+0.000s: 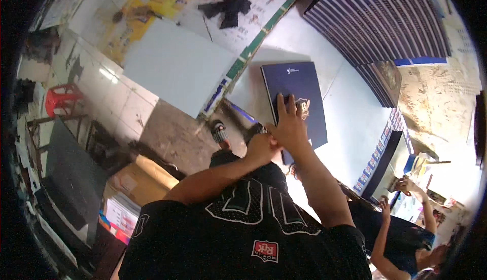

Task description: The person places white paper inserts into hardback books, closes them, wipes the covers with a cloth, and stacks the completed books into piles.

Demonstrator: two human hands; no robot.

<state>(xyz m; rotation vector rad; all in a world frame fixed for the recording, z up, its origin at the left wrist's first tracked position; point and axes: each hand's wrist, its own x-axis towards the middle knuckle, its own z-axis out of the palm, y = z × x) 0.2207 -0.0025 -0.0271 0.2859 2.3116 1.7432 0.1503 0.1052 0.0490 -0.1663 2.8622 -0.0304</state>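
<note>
White table fills centre, far to right. Tall stack of dark striped-spine books at far right. Large pale board lies far left. Dark blue folder lies flat on table, centre. Right hand pressed flat on folder's near edge, fingers spread, not clamped. Left hand just beside it, at folder's near corner; grip cannot be told. Red stool far left.
</note>
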